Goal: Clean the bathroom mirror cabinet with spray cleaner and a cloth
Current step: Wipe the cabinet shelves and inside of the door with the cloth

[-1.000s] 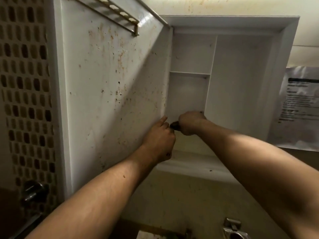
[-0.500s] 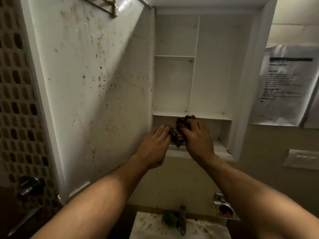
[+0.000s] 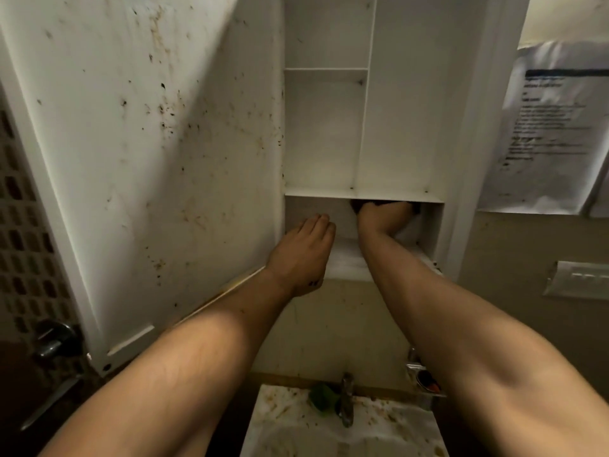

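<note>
In the head view, the right hand (image 3: 384, 215) is reaching into the bottom compartment of the cabinet (image 3: 400, 133), under the shelf (image 3: 329, 192). 0.5 s ago it was gripping the cloth out at the front lip, with the left hand close against it. The cloth (image 3: 356, 204) is now showing only as dark scraps on either side of that hand, toward the back of the compartment. The shelf is hiding the fingers, so it cannot be told whether they are curling round the cloth or pressing it flat. The left hand (image 3: 304, 249) is holding nothing. Its fingers are lying straight and together at the compartment's left end, and whether they are touching the cabinet is unclear. With the 2 hands parting, the regripping seems finished and wiping of the lowest compartment seems to be starting. The door (image 3: 148, 159), standing open on the left, is carrying many brown specks, so much cleaning is probably remaining. No spray bottle is showing.
</note>
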